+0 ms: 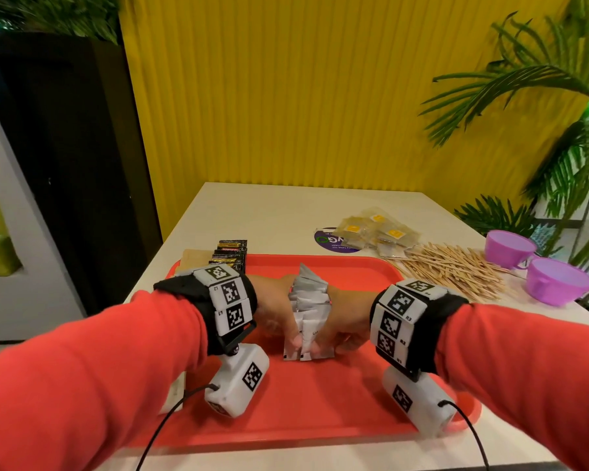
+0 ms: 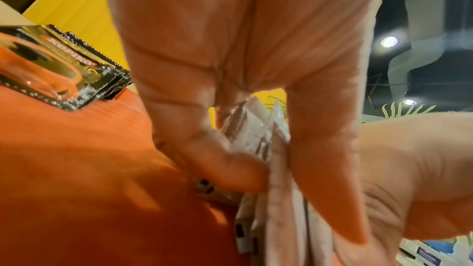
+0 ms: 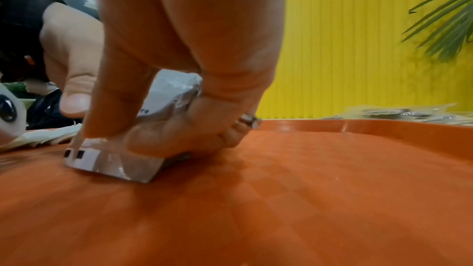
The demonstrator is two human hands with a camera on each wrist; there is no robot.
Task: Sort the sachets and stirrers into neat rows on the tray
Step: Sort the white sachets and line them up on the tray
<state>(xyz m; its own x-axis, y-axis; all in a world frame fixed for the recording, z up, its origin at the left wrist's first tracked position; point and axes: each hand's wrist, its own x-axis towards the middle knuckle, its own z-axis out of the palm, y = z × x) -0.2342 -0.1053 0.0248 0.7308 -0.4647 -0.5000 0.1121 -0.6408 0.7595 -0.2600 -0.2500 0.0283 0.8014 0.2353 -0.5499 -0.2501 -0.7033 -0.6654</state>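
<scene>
Squeezing crinkly white paper sachets [image 1: 308, 311] between left hand [image 1: 275, 311] and right hand [image 1: 349, 317], both gripping, on ribbed red plastic tray [image 1: 320, 409], black foil sachets [image 1: 230, 254] far left

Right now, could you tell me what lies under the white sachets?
The white sachets stand in a row on the red tray, pressed between the left hand and right hand. Anything beneath the row is covered.

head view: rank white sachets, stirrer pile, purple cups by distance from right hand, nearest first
1. white sachets, touching the right hand, on the tray's middle.
2. stirrer pile, off the tray, beyond its right edge.
3. purple cups, far right, past the stirrers.
</scene>
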